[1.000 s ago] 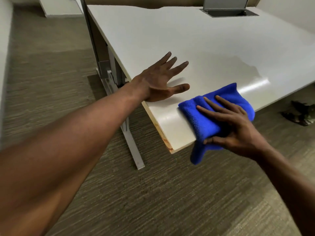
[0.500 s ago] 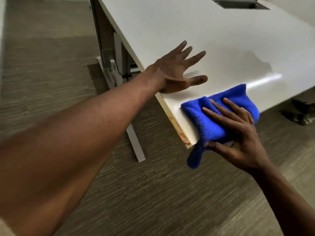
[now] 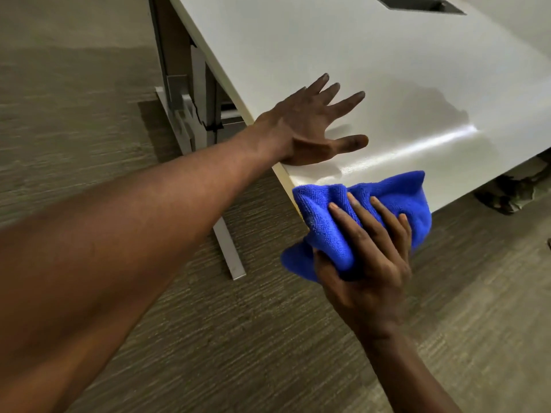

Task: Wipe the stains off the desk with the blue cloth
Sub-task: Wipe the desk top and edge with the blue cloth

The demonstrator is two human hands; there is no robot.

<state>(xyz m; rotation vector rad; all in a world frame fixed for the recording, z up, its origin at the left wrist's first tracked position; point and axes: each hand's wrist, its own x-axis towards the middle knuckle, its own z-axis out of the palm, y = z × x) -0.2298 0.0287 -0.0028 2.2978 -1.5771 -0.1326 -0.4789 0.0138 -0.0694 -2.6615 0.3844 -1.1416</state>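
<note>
- A person's right hand point(image 3: 368, 257) gripped the blue cloth point(image 3: 357, 216) at the near corner of the white desk point(image 3: 328, 40), thumb tucked under the bunched fabric and fingers point(image 3: 384, 216) laid over its top.
- The cloth sat bunched and draped over the desk's corner, its upper part resting on the surface and its lower fold hanging off the edge toward the carpeted floor point(image 3: 89, 84).
- The left hand point(image 3: 310, 129) lay flat on the desktop just beyond the cloth, fingers spread wide and holding nothing, apparently bracing the person.
- The cloth lay directly under the right hand and on the near side of the left hand, close to it but not touching; the right hand was plainly the one placed to work it.
- The cloth's long axis ran roughly along the desk's front edge, from its left end by the corner to a raised peak on the right.
- The unwiped run of desktop stretched away from the corner, up and to the right in the head view, so any further stroke would likely have to push outward along that line.
- A faint dull patch and a bright streak of glare point(image 3: 417, 144) showed on the surface beyond the cloth; whether either was a stain could not be told.
- A metal desk leg point(image 3: 190, 108) stood below the left edge.
</note>
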